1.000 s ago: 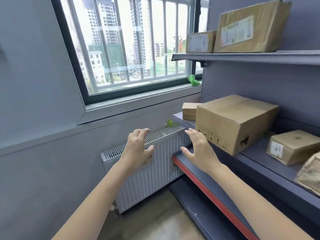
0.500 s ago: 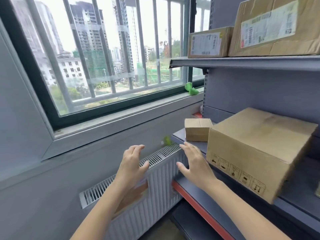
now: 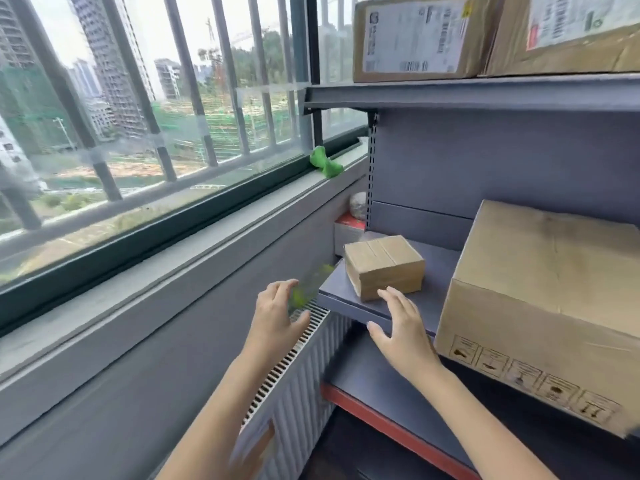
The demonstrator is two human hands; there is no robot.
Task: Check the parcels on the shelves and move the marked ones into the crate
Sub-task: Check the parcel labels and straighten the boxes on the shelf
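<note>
Hands moved closer: right hand (image 3: 403, 336) near small parcel (image 3: 384, 266), empty.

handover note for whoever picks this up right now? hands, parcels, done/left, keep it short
Left hand: open, empty, over the radiator.
Right hand: open, empty, fingers just short of the small parcel at the window end of the middle shelf.
Large box sits to its right on the same shelf. Two labelled parcels on the top shelf: and.
Crate not in view.
Done: nothing picked up that shows here.
Left: check the small parcel for a mark (none visible on the faces shown), then the others; move marked ones to the crate.
</note>
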